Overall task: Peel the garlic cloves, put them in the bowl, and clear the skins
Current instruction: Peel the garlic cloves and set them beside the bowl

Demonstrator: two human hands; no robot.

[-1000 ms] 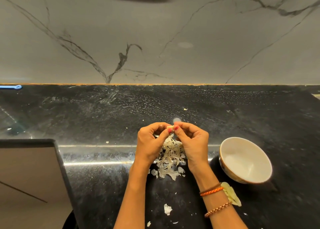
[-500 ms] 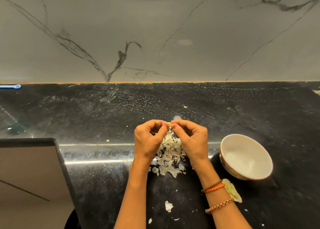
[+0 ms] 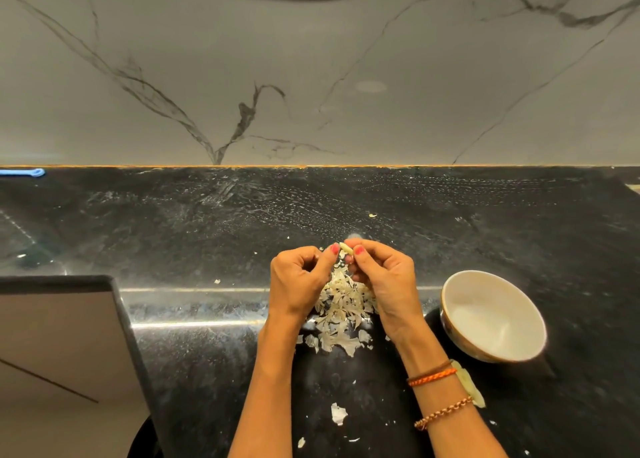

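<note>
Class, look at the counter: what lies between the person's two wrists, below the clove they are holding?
In the head view, a heap of garlic skins lies on the black counter between the left hand and right hand.

A pale garlic clove (image 3: 345,248), a second ago all but hidden behind two touching thumb tips, now shows between them as the thumbs part slightly. The left hand (image 3: 300,282) has eased back from the right hand (image 3: 383,277), its thumb touching only the clove's left end, while the right thumb and fingers pinch the other end. The loose flake that sat against the fingertips earlier is no longer seen there, and both hands sit a little lower toward the skins (image 3: 341,310).
</note>
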